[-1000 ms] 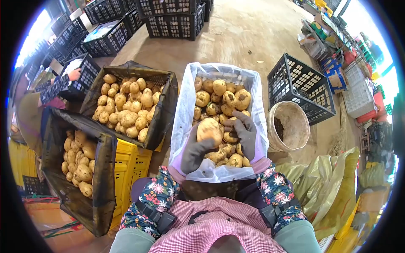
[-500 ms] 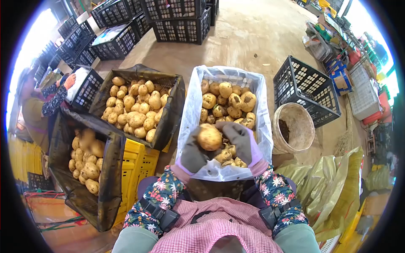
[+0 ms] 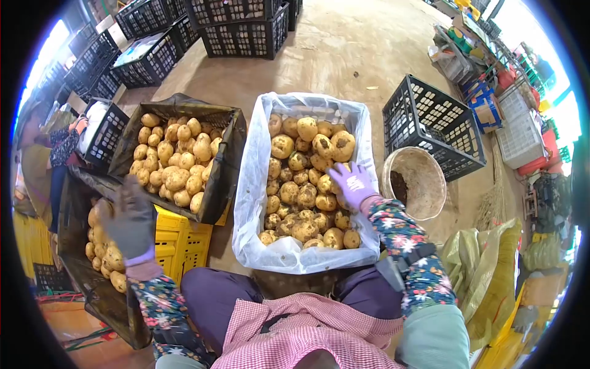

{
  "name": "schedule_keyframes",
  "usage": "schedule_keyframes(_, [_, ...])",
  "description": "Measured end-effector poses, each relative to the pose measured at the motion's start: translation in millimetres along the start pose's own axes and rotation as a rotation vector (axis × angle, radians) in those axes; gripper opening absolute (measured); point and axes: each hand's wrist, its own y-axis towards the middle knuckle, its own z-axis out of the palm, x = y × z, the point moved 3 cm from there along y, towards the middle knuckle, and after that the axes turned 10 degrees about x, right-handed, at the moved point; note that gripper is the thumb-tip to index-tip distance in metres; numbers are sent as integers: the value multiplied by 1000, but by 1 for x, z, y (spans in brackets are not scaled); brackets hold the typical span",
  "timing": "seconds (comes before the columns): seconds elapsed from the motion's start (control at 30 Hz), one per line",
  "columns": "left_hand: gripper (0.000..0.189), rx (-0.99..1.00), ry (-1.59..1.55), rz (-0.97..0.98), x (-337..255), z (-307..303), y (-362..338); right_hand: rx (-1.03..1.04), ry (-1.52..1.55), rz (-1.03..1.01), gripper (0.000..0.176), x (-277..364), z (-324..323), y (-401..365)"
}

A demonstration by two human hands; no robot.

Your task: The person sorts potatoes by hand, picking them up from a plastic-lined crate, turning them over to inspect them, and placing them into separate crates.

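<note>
My left hand, in a grey and purple glove, is over the right side of the dark-lined crate at lower left. Motion blurs it, but its fingers look stretched out with the thumb apart, and I see no potato in it. Potatoes lie in that crate beside the hand. In a matching glove, my right hand is open, fingers spread, at the right side of the white-lined crate. Its fingertips are at the soil-marked potatoes filling that crate.
Another dark-lined crate of potatoes stands at upper left, near a yellow crate. To the right are a dirty bucket, a black crate and woven sacks. Black crates are stacked behind; another person is at far left.
My hands have separated: the left has swung from the white-lined crate to the lower-left crate, and the potato is no longer seen in it. The right has moved up and spread its fingers.
</note>
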Motion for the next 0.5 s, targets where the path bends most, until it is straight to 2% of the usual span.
schedule_keyframes(0.07, [61, 123, 191, -138, 55, 9, -4, -66, -124, -2, 51, -1, 49, 18])
schedule_keyframes(0.1, [53, 145, 103, -320, 84, 14, -7, 48, -131, 50, 50, 1, 51, 26])
schedule_keyframes(0.13, [46, 165, 14, -503, 110, 23, -13, 177, -12, 87, 50, -3, 50, 36])
schedule_keyframes(0.2, [58, 61, 322, -549, 152, 48, -33, 313, 251, 222, 50, 0, 15, 30])
schedule_keyframes(0.23, [57, 100, 309, -666, 166, 52, -41, 316, 242, 224, 50, 3, 5, 25])
schedule_keyframes(0.27, [56, 146, 290, -777, 178, 55, -48, 211, 624, 233, 52, 6, -6, 21])
schedule_keyframes(0.3, [56, 149, 274, -771, 187, 54, -54, 95, 1001, 231, 54, 10, -19, 16])
schedule_keyframes(0.33, [55, 173, 212, -927, 198, 51, -64, 96, 985, 226, 54, 21, -35, 6])
schedule_keyframes(0.37, [54, 196, 152, -1080, 207, 49, -73, -23, 1075, 132, 58, 38, -55, -6])
schedule_keyframes(0.4, [54, 193, 148, -1066, 213, 50, -76, -141, 1168, 33, 62, 53, -70, -17])
schedule_keyframes(0.47, [51, 325, -195, -1189, 223, 58, -88, -273, 1238, -103, 62, 78, -79, -36])
schedule_keyframes(0.5, [48, 529, -178, -1001, 224, 58, -88, -206, 1477, -139, 57, 88, -82, -42])
